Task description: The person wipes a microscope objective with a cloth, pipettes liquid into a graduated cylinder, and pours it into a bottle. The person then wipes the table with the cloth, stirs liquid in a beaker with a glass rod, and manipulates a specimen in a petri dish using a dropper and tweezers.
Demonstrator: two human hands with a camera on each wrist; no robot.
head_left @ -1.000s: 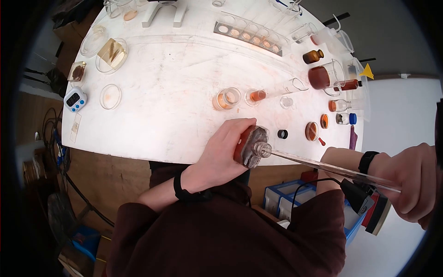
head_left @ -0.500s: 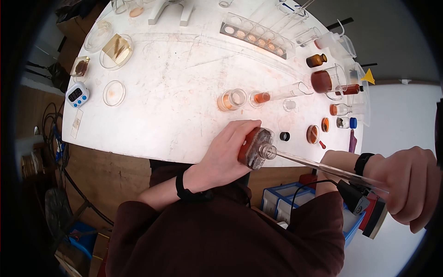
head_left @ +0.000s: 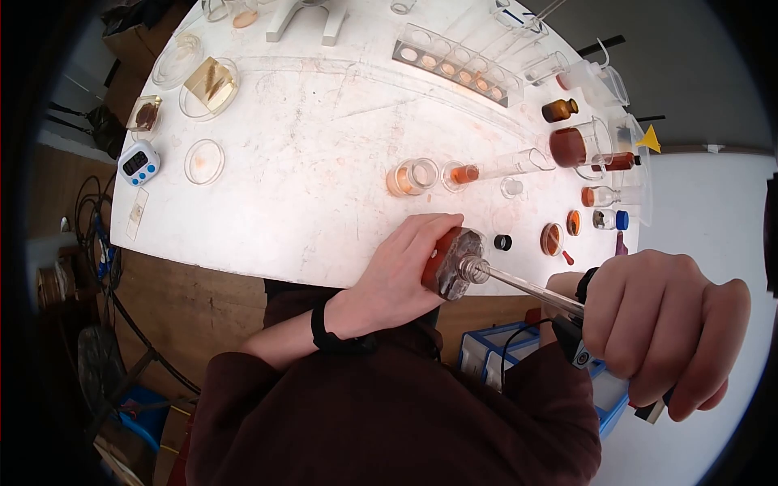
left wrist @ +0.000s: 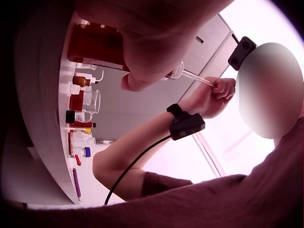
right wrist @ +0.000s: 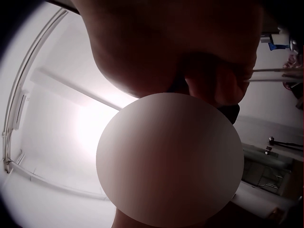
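In the head view my left hand (head_left: 395,271) grips a glass bottle (head_left: 455,263) of red-brown liquid, its open neck facing right and up. The left wrist view shows the red bottle (left wrist: 97,45) behind that hand's fingers. A long clear glass tube (head_left: 531,290) runs from the bottle's mouth to my right hand (head_left: 656,324), whose curled fingers hold its far end. Whether the tube's tip is inside the neck I cannot tell. The right wrist view shows the tube (right wrist: 270,75) leaving the right hand's fingers (right wrist: 228,88). A black cap (head_left: 502,242) lies on the table beside the bottle.
On the table (head_left: 267,219) stand a glass jar (head_left: 412,176), a cylinder (head_left: 510,164) with orange liquid, a beaker (head_left: 571,147), a brown bottle (head_left: 559,110) and a rack (head_left: 454,63). Dishes and a timer (head_left: 139,164) are at the left.
My right hand has moved left, nearer the bottle, so less of the tube shows between them. My left hand still grips the bottle. The whole table view has shifted slightly right.
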